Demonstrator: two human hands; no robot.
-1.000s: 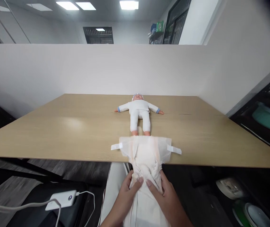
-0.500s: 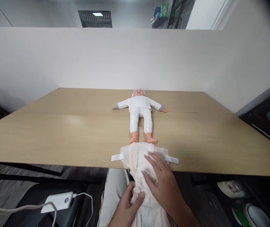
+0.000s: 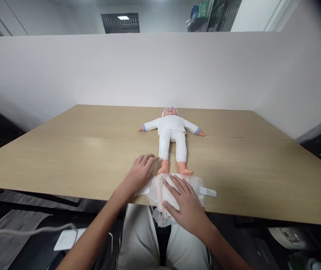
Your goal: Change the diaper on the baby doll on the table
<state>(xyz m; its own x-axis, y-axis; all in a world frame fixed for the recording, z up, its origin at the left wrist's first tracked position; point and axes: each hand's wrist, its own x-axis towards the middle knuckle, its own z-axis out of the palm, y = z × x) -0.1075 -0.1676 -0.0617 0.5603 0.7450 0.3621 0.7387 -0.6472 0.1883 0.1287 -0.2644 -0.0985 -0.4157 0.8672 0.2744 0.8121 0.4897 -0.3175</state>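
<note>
A white diaper [image 3: 160, 193] lies at the table's front edge, with its bunched, ruffled lower end overhanging the edge above my lap. One of its tape tabs [image 3: 208, 192] sticks out to the right; the left tab is partly behind my left wrist. My right hand [image 3: 184, 204] rests flat on the diaper with its fingers spread. Beside the doll's foot, my left hand [image 3: 141, 173] reaches over the diaper's left side, fingers stretched out and slightly blurred. The baby doll [image 3: 172, 129] lies on its back in white clothes and a cap, arms out, feet touching or almost touching the diaper's top edge.
The wooden table [image 3: 106, 142] stretches back to a white partition [image 3: 149, 71]. Lower left, a white power bank [image 3: 67, 239] with a cable lies on a dark chair. My legs in light trousers [image 3: 139, 232] are under the edge. Pale round items sit at lower right.
My left hand has left the diaper's lower part and moved up and left, beside the doll's foot. The diaper's long lower part no longer hangs over my lap. My right hand stays on the diaper.
</note>
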